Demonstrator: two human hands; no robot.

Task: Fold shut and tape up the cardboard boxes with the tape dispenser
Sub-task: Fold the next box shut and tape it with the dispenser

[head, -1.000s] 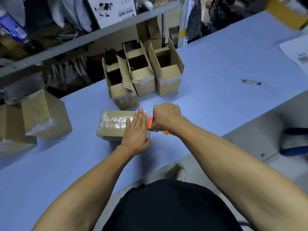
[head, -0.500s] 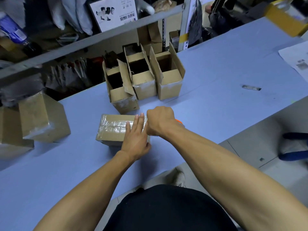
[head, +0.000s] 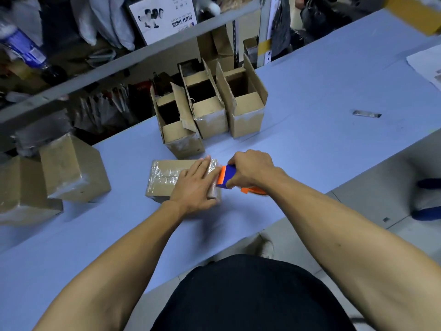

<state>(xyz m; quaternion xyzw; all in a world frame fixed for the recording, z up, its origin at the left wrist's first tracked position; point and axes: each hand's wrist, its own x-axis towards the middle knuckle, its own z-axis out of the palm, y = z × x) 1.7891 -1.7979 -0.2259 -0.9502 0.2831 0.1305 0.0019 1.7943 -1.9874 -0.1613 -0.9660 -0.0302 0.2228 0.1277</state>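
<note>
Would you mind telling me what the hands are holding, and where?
The right hand grips the tape dispenser by its handle; the left hand lies flat on the taped box.

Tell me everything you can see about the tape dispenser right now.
The tape dispenser is plastic, blue-bodied with orange parts. The right hand grips it and hides most of it. Its orange front edge meets the right end of the taped box, beside the flat left hand. Another orange piece pokes out under the wrist. Its tape roll is hidden.
</note>
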